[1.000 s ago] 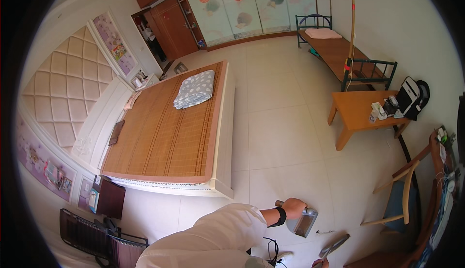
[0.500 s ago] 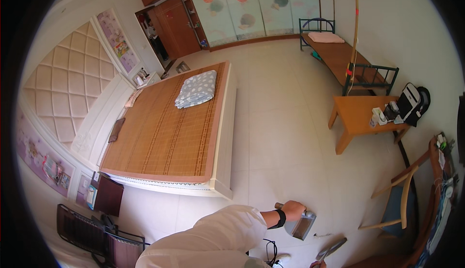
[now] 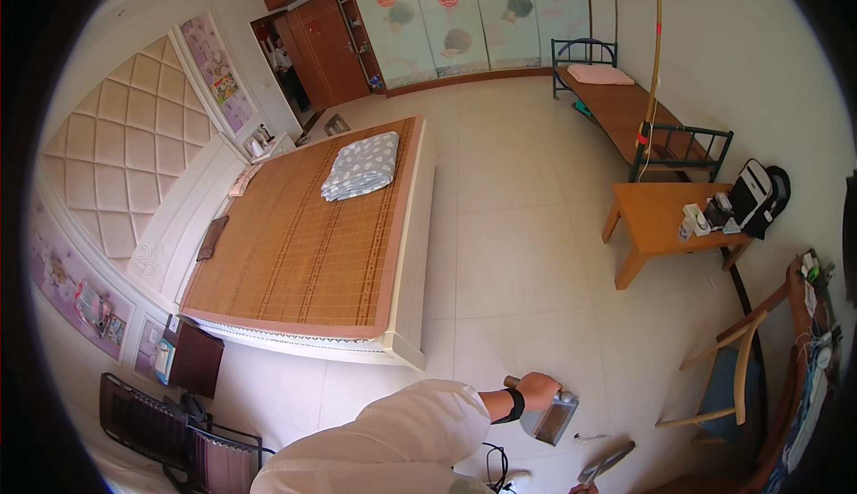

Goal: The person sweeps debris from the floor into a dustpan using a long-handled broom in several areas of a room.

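Observation:
My left hand (image 3: 538, 390), below a black wristband, is closed around the handle of a grey metal dustpan (image 3: 555, 423) held low over the pale tiled floor. At the lower edge, my right hand (image 3: 585, 489) shows only in part, its fingers closed on the handle of a small hand brush (image 3: 609, 461). The brush head lies to the right of the dustpan, apart from it. Between them a little line of debris (image 3: 589, 438) lies on the floor, just off the dustpan's front edge. Whether the bristles touch the floor, I cannot tell.
A bed (image 3: 409, 253) with a woven mat and folded quilt stands ahead left. To the right are a wooden chair (image 3: 745, 369) and a low table (image 3: 638, 213) holding a backpack. Black cables (image 3: 496, 467) lie near my feet; a folding chair (image 3: 147, 418) stands lower left.
The brush has shifted slightly down and left, and its head now looks narrower, turned more edge-on. My left hand and the dustpan stay almost in place. The view has tilted a little.

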